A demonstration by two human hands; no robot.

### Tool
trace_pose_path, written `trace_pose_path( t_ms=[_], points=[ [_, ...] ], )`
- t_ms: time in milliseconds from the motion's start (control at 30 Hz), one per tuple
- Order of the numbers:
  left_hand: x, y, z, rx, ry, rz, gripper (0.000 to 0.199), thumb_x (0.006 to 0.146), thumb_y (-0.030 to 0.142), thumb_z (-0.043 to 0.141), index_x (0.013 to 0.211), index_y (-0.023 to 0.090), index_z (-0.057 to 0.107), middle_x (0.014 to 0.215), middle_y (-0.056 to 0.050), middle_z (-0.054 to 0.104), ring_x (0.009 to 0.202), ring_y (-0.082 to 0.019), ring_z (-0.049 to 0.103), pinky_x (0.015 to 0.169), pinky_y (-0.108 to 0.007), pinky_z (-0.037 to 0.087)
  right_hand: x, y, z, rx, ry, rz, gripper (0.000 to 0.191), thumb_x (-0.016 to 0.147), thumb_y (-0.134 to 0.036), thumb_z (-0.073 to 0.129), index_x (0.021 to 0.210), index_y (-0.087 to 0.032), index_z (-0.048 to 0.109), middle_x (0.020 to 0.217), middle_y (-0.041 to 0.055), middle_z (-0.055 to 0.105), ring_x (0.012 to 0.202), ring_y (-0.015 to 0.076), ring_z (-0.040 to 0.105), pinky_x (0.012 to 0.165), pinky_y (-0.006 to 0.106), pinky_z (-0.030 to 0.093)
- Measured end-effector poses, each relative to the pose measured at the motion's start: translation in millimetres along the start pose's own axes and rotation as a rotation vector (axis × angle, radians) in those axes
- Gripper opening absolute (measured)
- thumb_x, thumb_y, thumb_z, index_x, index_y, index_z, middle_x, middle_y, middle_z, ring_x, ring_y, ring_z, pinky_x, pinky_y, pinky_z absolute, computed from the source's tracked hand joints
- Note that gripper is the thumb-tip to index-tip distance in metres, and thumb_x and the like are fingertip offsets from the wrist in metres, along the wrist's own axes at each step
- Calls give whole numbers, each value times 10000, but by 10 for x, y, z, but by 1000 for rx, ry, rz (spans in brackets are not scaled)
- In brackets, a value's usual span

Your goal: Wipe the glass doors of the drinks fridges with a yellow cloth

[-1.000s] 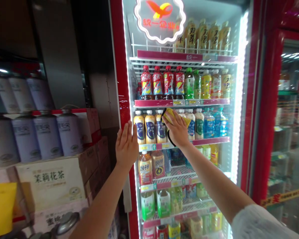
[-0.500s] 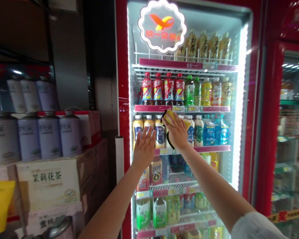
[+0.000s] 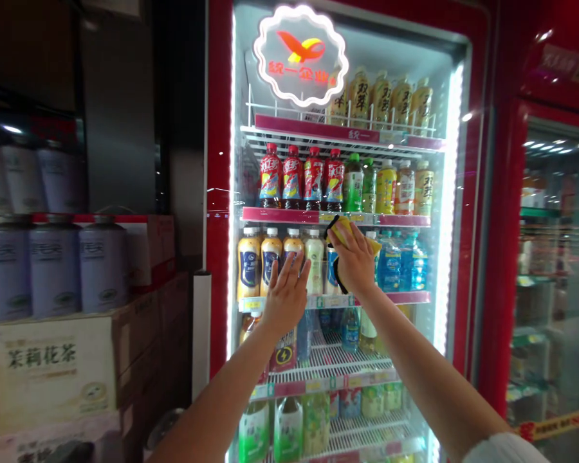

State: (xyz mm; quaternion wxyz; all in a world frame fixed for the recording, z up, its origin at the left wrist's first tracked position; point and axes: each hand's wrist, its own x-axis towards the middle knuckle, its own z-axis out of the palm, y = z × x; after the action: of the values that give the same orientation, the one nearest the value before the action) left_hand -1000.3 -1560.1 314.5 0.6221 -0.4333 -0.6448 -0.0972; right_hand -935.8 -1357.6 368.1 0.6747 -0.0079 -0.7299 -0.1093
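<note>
And here's the right hand (image 3: 354,262), its grip closed on a yellow cloth with a black edge (image 3: 343,227), holding it under extended fingers against the clear glass door (image 3: 386,40) of a tall, red-framed drinks cooler (image 3: 219,161)! Over to the left hand (image 3: 286,297): grip apart, fingers spread and pointing up, palm toward the glass; whether it touches, I cannot tell.

Behind the hands, cream-coloured bottles with dark blue labels (image 3: 249,262) line the shelf, with clear blue bottles (image 3: 390,262) to the right of the cloth. One shelf up, it's red-labelled bottles with red caps (image 3: 270,175), four in a row, then green-capped ones (image 3: 354,183) beside them. Top of the door, a glowing, scalloped white sign (image 3: 301,87) carries an orange-and-yellow emblem.

Out to the far left, lilac-grey metal canisters (image 3: 103,270) stand upright on a cream cardboard carton (image 3: 53,376). Far right, a second red-framed cooler (image 3: 514,257) shows dim shelves.
</note>
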Motion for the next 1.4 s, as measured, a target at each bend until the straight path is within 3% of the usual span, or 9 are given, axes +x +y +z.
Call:
trace_pose_path(
  t_ms=[133, 267, 400, 533, 700, 800, 1067, 1233, 1400],
  points=[
    [10, 96, 47, -4, -16, 6, 762, 975, 217, 507, 1650, 166, 157, 1693, -128, 270, 1585, -305, 205, 1296, -575, 161, -292, 159, -7, 6, 42, 98, 601, 992, -102, 418, 1541, -341, 474, 1576, 22, 509, 1531, 300, 329, 1164, 522, 395],
    [-38, 150, 67, 9, -15, 36, 734, 985, 257, 526, 1640, 153, 210, 1689, -135, 284, 1586, -302, 203, 1301, -548, 163, -689, 24, 6, 19, 55, 88, 582, 997, -104, 416, 1538, -308, 484, 1560, 41, 528, 1539, 292, 314, 1169, 511, 392],
    [55, 200, 113, 6, -31, 26, 763, 966, 256, 554, 1642, 168, 209, 1690, -129, 284, 1584, -296, 214, 1301, -544, 168, -469, -4, -1, 31, -18, -57, 542, 989, -118, 477, 1463, -364, 569, 1550, -19, 543, 1519, 267, 353, 1195, 475, 356],
    [163, 263, 189, -8, -28, 19, 799, 963, 266, 564, 1651, 185, 167, 1688, -123, 289, 1581, -303, 223, 1301, -560, 158, -142, 300, -39, 26, 10, -7, 570, 991, -103, 457, 1481, -380, 545, 1551, -19, 541, 1514, 268, 366, 1189, 488, 366],
    [118, 349, 255, -17, -17, 7, 809, 983, 238, 536, 1658, 207, 93, 1679, -127, 310, 1564, -313, 273, 1299, -574, 153, -519, 489, -48, 53, 90, 206, 666, 981, -90, 404, 1582, -376, 388, 1579, 13, 501, 1524, 325, 339, 1161, 574, 409],
    [96, 393, 270, -14, -15, 6, 824, 983, 241, 543, 1658, 208, 72, 1677, -130, 315, 1563, -313, 274, 1301, -577, 139, -748, 390, -33, 57, 66, 164, 684, 971, -73, 416, 1583, -375, 387, 1566, 13, 518, 1529, 320, 332, 1160, 568, 413],
    [253, 500, 336, -44, -5, 16, 794, 979, 184, 509, 1658, 197, 97, 1673, -133, 326, 1563, -311, 275, 1299, -583, 136, -273, 681, -88, 1, 25, 88, 630, 980, -92, 438, 1529, -399, 475, 1556, -26, 530, 1506, 287, 381, 1163, 514, 420],
    [186, 572, 354, -46, -12, 19, 787, 982, 186, 513, 1657, 194, 109, 1669, -141, 331, 1558, -315, 288, 1298, -580, 150, -690, 693, -101, 29, 123, 222, 681, 991, -86, 363, 1609, -370, 322, 1568, 27, 510, 1517, 323, 353, 1132, 571, 446],
    [198, 591, 354, -57, -26, 36, 794, 969, 175, 517, 1657, 209, 122, 1672, -124, 327, 1561, -308, 282, 1301, -585, 133, -786, 495, -77, 26, 6, 69, 638, 985, -87, 437, 1547, -390, 449, 1554, -20, 535, 1520, 290, 355, 1169, 518, 411]
  ],
)
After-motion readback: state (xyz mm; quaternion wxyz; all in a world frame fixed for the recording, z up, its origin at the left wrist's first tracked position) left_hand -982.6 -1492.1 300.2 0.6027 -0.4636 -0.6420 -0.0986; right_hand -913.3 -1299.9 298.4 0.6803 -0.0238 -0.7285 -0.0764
